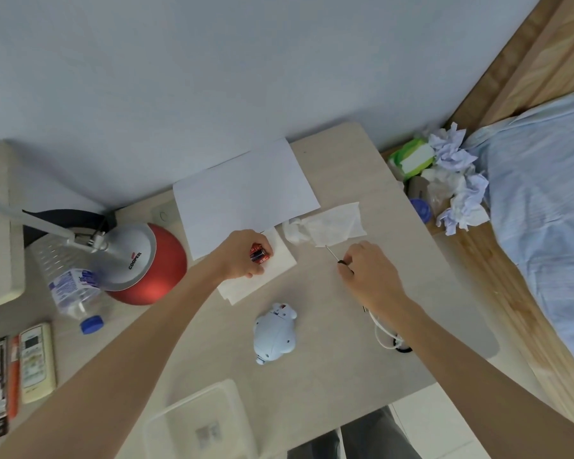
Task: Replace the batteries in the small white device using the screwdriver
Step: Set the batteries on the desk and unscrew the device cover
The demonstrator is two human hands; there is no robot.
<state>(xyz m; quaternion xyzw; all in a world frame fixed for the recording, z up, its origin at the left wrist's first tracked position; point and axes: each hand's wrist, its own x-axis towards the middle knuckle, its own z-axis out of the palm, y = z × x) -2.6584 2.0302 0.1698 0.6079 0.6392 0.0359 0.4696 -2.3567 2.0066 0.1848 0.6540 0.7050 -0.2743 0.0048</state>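
Note:
The small white device (pixel 274 332), rounded like a toy animal, lies on the beige table (pixel 328 376) between my arms, with a red-marked opening at its far end. My left hand (pixel 244 255) grips red and black batteries (pixel 259 254) over a folded white tissue (pixel 256 276). To the right, my right hand (pixel 367 271) pinches the dark handle of a thin screwdriver (pixel 333 254), whose metal shaft points toward a crumpled wipe (pixel 328 225). Neither hand touches the device.
A white sheet of paper (pixel 246 190) lies at the back. A red and grey lamp (pixel 143 260), a plastic bottle (pixel 75 293) and a remote control (pixel 36 362) stand left. A clear box (pixel 196 422) sits near the front edge, a white cable (pixel 385 336) under my right forearm.

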